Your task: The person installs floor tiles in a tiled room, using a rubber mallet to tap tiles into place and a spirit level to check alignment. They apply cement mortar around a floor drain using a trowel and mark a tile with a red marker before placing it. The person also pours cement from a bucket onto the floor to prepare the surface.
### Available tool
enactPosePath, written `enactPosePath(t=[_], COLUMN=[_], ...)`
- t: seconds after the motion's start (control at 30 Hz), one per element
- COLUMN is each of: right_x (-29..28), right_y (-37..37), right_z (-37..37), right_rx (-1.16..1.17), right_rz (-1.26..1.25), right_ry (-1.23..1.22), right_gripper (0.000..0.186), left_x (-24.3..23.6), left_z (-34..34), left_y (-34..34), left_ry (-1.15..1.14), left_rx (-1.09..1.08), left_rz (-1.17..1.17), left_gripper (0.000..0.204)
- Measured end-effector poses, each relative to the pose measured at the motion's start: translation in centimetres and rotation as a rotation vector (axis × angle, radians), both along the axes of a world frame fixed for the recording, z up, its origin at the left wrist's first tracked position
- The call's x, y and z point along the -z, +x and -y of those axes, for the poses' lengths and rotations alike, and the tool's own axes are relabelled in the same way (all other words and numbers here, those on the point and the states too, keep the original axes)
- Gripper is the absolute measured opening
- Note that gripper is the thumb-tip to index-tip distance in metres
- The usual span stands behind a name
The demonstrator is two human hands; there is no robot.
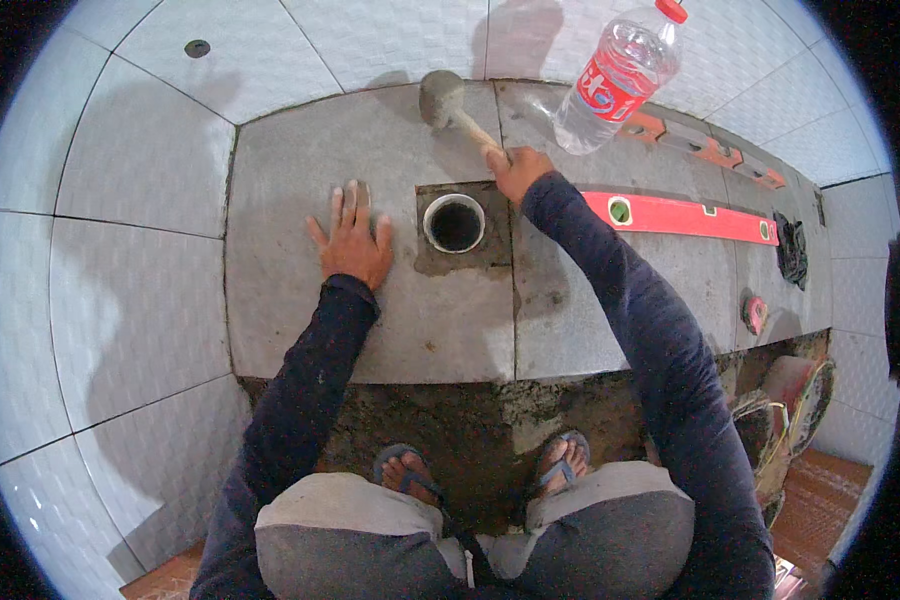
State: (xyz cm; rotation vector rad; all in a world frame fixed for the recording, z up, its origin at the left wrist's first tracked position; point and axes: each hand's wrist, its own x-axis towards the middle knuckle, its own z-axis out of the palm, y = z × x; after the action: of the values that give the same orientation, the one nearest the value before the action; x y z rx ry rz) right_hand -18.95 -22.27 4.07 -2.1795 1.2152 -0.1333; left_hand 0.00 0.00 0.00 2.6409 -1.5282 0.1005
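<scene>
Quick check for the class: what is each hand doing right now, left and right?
Left hand: open, fingers spread, resting on the grey floor tile.
Right hand: closed, holding a mallet by its handle.

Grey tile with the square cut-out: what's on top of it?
The left hand rests spread on the grey tile, hiding the patch beneath. The right hand holds a mallet whose head shows at the tile's far edge; I can't tell whether it touches.

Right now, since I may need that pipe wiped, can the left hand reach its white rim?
Probably yes: the left hand rests spread on the grey tile left of the white rim, and nothing visible stands between.
</scene>
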Motion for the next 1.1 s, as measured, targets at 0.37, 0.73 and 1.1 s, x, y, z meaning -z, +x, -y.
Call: enactPosePath(t=[0.37,0.73,1.1], right_x=[1.0,-5.3,-3.7], right_y=[-4.1,-15.7,-15.7], right_z=[-0.5,-20.0,-17.7], right_rx=[0.052,-0.275,-0.477], right_rz=[0.158,0.02,0.009], right_ry=[-0.275,0.118,0.103], right_gripper=[0.062,0.046,0.046], left_x=[0.1,0.7,1.5], left_z=[-1.6,-4.8,-6.1], left_y=[0.2,-1.3,-0.3], left_ry=[0.034,-0.041,0.02], left_rx=[-0.08,-0.043,-0.045], left_rz=[-0.06,0.054,0.241], left_gripper=[0.063,0.061,0.057])
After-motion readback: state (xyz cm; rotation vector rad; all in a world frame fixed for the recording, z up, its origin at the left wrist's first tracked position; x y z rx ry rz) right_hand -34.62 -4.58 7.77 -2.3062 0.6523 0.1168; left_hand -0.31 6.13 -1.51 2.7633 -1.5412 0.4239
